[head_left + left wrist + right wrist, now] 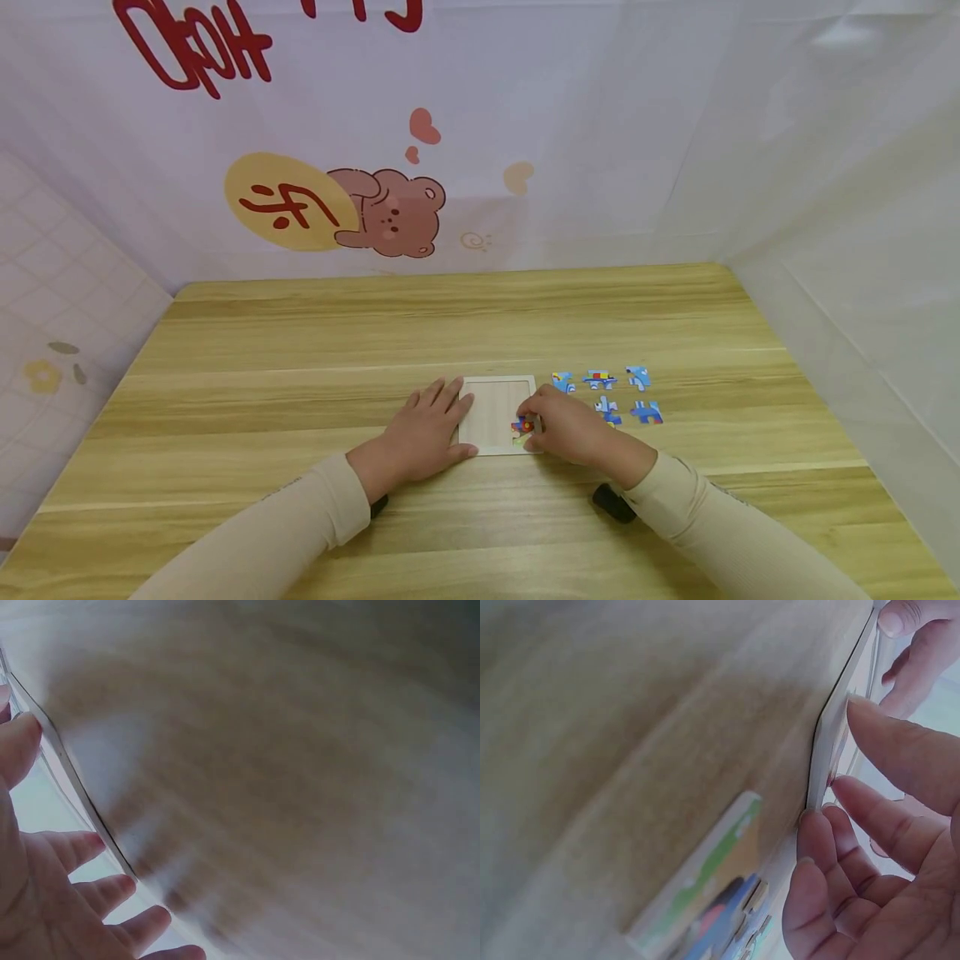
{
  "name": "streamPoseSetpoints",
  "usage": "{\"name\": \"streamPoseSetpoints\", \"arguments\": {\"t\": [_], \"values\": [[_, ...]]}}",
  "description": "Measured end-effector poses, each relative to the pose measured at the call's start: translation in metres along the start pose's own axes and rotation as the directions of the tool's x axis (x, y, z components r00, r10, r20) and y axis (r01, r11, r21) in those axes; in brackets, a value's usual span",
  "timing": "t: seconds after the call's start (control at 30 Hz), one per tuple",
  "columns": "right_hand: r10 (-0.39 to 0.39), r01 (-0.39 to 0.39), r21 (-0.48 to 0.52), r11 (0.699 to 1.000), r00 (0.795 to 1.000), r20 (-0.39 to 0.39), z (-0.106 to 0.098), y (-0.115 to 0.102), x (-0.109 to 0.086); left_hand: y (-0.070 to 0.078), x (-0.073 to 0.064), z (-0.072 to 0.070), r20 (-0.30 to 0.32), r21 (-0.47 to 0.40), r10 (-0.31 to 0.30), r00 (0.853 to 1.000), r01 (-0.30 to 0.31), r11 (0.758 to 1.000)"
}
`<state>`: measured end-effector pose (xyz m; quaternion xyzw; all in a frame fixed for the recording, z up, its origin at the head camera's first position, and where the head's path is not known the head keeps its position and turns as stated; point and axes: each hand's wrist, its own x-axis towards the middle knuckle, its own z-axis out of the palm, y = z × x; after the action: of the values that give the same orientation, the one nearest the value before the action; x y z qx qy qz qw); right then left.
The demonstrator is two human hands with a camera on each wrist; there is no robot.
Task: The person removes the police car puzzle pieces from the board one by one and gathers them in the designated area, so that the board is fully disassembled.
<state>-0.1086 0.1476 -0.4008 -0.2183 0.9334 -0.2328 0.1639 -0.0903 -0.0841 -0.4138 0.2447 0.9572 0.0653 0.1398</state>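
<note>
A shallow pale wooden puzzle tray (486, 451) lies on the table between the hands. My left hand (426, 429) rests at the tray's left side, fingers spread, thumb near its front left corner. In the left wrist view the fingertips (120, 885) reach along the tray's edge. At the tray's right side, my right hand (573, 427) pinches a colourful jigsaw piece (527, 426) between thumb and forefinger, low in the right part of the tray. The right wrist view shows the other fingers curled against the tray's outer edge (826, 735), with the piece mostly hidden.
Several loose jigsaw pieces (600, 380) lie on the wooden table (360, 333) right of the tray, partly behind the right hand. One piece with a green strip (705, 877) lies close below that hand. A printed white cloth (585, 125) stands behind the table.
</note>
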Motion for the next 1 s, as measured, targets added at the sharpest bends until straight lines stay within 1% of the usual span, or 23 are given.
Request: {"name": "streamPoseSetpoints", "arguments": {"t": [0.23, 0.73, 1.0], "values": [[0.056, -0.057, 0.044, 0.997, 0.998, 0.023, -0.0011, -0.0033, 0.0011, 0.0003, -0.0009, -0.0011, 0.009, -0.015, 0.001, 1.0, -0.001, 1.0], [0.045, -0.042, 0.119, 0.992, 0.999, -0.016, 0.0004, -0.0011, 0.0035, 0.0001, -0.0008, -0.0011, 0.014, -0.022, 0.003, 1.0, -0.003, 1.0], [0.043, -0.037, 0.21, 0.977, 0.999, -0.025, -0.0011, 0.0022, 0.0025, 0.0002, -0.0022, -0.0013, 0.007, -0.017, 0.012, 1.0, -0.012, 1.0]]}}
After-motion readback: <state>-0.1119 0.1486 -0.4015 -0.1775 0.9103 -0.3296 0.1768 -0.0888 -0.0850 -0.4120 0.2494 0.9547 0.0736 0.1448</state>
